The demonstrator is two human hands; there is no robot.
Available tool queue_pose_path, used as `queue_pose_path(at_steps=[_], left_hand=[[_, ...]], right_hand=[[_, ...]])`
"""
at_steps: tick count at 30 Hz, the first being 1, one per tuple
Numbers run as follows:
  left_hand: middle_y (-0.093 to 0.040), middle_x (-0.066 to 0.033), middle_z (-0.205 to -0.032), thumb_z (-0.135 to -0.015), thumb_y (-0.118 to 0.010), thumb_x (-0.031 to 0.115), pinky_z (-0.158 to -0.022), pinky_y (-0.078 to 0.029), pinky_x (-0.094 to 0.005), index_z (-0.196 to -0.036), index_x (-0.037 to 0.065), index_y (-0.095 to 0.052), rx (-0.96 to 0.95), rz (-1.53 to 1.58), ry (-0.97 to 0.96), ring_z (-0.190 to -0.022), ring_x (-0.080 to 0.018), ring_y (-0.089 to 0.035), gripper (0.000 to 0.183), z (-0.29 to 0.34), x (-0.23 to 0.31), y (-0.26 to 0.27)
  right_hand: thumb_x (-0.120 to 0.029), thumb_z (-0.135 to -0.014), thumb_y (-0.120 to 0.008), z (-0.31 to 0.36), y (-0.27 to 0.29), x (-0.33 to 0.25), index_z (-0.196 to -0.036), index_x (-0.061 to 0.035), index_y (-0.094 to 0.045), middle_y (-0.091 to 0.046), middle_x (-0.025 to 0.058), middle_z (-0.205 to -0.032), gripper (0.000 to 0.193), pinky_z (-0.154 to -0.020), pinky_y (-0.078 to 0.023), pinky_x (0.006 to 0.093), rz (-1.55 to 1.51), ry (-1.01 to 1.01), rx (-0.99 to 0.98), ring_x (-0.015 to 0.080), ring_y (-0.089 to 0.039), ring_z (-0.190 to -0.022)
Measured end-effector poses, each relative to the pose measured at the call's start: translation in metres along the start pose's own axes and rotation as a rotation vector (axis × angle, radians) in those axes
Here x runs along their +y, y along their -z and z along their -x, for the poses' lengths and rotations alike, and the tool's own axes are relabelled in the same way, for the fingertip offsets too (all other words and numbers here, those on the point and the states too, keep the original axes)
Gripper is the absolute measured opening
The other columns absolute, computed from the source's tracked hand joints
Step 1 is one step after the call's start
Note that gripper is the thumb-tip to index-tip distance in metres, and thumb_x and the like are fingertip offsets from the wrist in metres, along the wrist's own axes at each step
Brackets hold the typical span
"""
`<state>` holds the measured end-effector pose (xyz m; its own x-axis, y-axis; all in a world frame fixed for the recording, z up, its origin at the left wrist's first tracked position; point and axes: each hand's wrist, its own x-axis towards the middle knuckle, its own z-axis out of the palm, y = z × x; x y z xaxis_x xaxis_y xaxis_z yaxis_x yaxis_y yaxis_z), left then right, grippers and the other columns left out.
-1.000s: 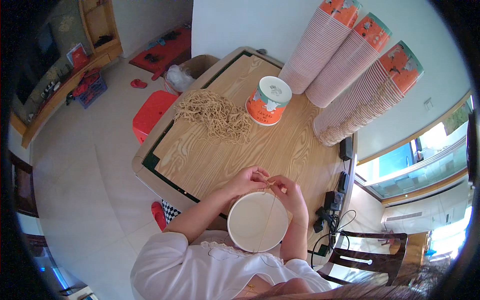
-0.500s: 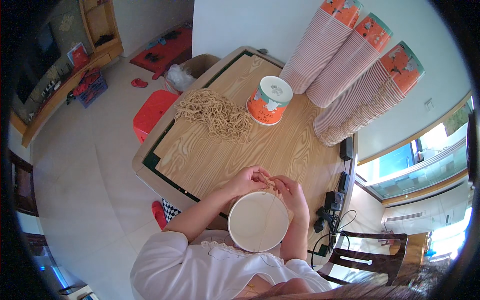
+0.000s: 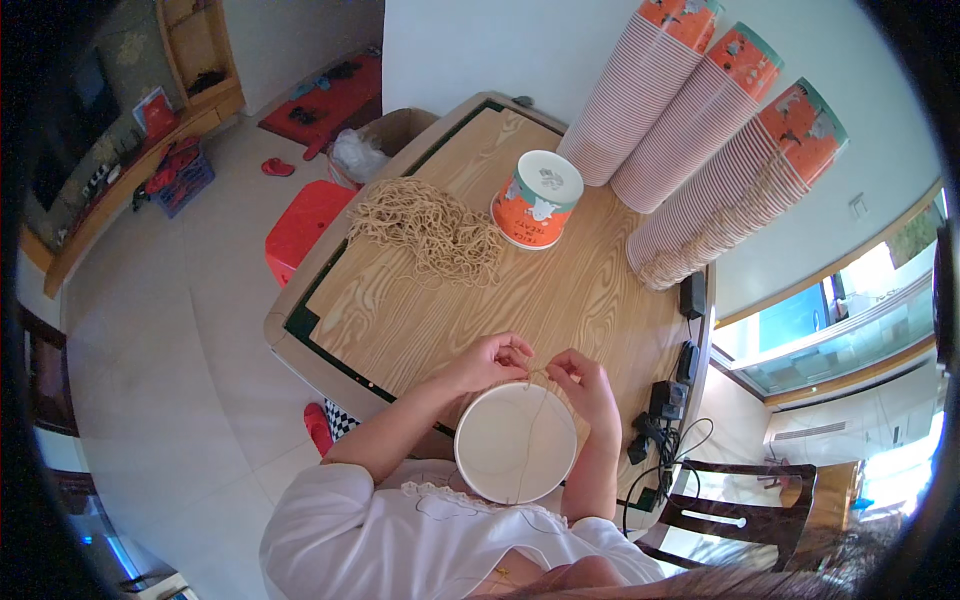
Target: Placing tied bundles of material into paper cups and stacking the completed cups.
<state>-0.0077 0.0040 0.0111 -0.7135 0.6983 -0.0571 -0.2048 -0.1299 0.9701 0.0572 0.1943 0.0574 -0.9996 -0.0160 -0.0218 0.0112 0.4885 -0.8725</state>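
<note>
A white-lined paper bucket [image 3: 500, 455] rests against my body at the table's near edge, its open mouth facing up. Over its far rim, my left hand [image 3: 492, 362] and my right hand [image 3: 584, 388] pinch a thin tan cord [image 3: 538, 373]. A strand of that cord runs across the bucket's mouth to the near rim. Whether there is a knot between the fingers is too small to tell. Beyond my left hand lies a loose heap of tan cords [image 3: 430, 235]. Beside the heap, an orange and green paper bucket [image 3: 533, 212] stands upside down.
Tall leaning stacks of nested buckets [image 3: 645, 90] line the table's far right, with tan cords [image 3: 735, 225] draped along the nearest stack. Black adapters [image 3: 668, 401] and cables sit along the right edge by a dark chair [image 3: 745, 515]. A red stool [image 3: 305, 225] stands left of the table [image 3: 400, 330].
My fingers have drawn slightly apart over the far rim, the left hand to the left. The bucket stays in place.
</note>
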Motion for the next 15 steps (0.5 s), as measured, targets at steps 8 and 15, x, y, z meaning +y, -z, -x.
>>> queue_pose_path(at_steps=[8, 15], left_hand=[[-0.062, -0.0042, -0.083, -0.081, -0.061, 0.008, -0.07, -0.047, -0.0242, -0.1, 0.002, -0.056, 0.002, 0.043, 0.009, -0.077, -0.0109, -0.059, 0.021, -0.003, -0.002, 0.002], [-0.063, -0.0043, -0.085, -0.081, -0.061, 0.013, -0.071, -0.047, -0.0238, -0.097, 0.001, -0.062, -0.063, -0.091, 0.078, -0.077, -0.0094, -0.058, 0.02, -0.001, 0.019, -0.007]], right_hand=[[-0.007, -0.075, -0.066, 0.001, -0.005, -0.013, -0.097, -0.0039, -0.053, -0.063, 0.0066, -0.072, 0.025, -0.062, -0.046, 0.0275, -0.039, -0.033, -0.068, 0.0123, -0.058, -0.069], [0.001, -0.074, -0.064, 0.001, -0.005, -0.021, -0.094, -0.0021, -0.051, -0.058, 0.0023, -0.07, 0.024, -0.065, -0.046, 0.0228, -0.022, -0.022, -0.025, 0.0079, -0.056, -0.07]])
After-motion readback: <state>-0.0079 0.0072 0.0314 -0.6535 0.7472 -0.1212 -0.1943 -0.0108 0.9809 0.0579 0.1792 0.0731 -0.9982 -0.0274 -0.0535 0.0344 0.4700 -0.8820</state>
